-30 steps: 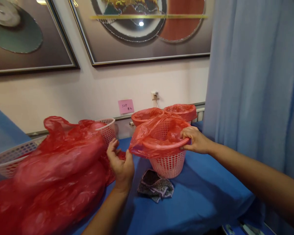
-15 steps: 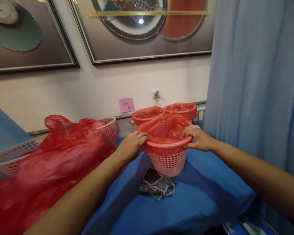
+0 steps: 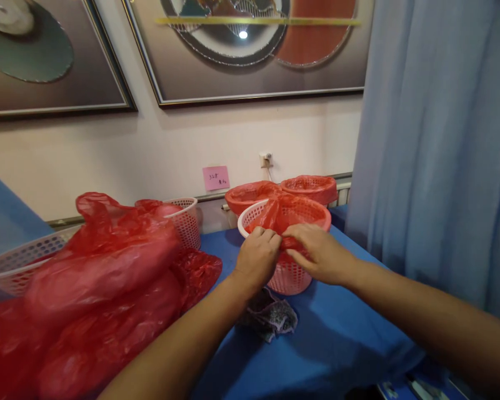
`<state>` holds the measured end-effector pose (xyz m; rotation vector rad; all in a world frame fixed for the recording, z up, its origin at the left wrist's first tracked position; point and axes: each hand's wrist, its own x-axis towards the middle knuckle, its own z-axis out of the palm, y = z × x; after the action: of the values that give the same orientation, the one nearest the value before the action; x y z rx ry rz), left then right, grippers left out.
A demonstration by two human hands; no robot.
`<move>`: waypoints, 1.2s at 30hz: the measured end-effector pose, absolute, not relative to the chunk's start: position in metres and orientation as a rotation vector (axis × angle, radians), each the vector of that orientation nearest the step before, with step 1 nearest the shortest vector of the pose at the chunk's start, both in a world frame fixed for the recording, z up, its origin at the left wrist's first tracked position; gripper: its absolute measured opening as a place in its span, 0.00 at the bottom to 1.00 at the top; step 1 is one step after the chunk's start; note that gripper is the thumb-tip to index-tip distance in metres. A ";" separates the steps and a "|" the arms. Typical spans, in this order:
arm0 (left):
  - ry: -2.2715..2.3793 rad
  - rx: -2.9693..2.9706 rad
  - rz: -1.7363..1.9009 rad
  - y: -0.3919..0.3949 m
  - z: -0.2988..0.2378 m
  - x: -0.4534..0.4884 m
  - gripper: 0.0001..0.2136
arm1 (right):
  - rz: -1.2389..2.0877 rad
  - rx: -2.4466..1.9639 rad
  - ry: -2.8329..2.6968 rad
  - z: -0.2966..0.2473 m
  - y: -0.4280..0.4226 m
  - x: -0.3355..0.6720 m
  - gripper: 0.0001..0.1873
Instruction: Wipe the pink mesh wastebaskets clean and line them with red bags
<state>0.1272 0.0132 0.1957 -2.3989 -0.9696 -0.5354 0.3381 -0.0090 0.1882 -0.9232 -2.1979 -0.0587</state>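
A perforated plastic basket (image 3: 290,278) stands upright on the blue-covered table, with a thin red plastic bag (image 3: 302,211) lining it. At the near rim my left hand (image 3: 259,254) is closed on the bag's gathered edge. Close beside it, my right hand (image 3: 319,253) pinches the same film, thumb below and fingers above. The bag covers the right side of the rim, while the white rim at the left lies bare. A crumpled grey patterned cloth (image 3: 270,315) with a pale border lies just in front of the basket, partly behind my left forearm.
Two bag-lined baskets (image 3: 310,186) stand behind against the wall. On the left, a large heap of red plastic bags (image 3: 120,283) lies before a white basket (image 3: 186,222) and a wider white basket (image 3: 8,272). A blue curtain (image 3: 425,139) hangs at the right.
Both hands have moved inward from opposite sides of the rim to meet at its near side. The bag is now bunched between them, and the left rim has become uncovered.
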 end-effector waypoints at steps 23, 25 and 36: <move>-0.691 -2.605 -0.055 0.067 0.270 0.116 0.11 | -0.460 -1.511 -2.171 0.181 -0.003 0.283 0.14; -0.626 -2.584 0.062 0.079 0.281 0.115 0.08 | -0.458 -1.504 -2.177 0.181 -0.004 0.286 0.11; -0.692 -2.386 -0.763 0.066 0.237 0.045 0.09 | -0.321 -1.350 -2.269 0.182 0.012 0.347 0.17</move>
<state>0.0446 0.0662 0.2371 -2.3855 -0.6921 -0.7633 0.3470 0.0124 0.1817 -1.3502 -2.2694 -0.3208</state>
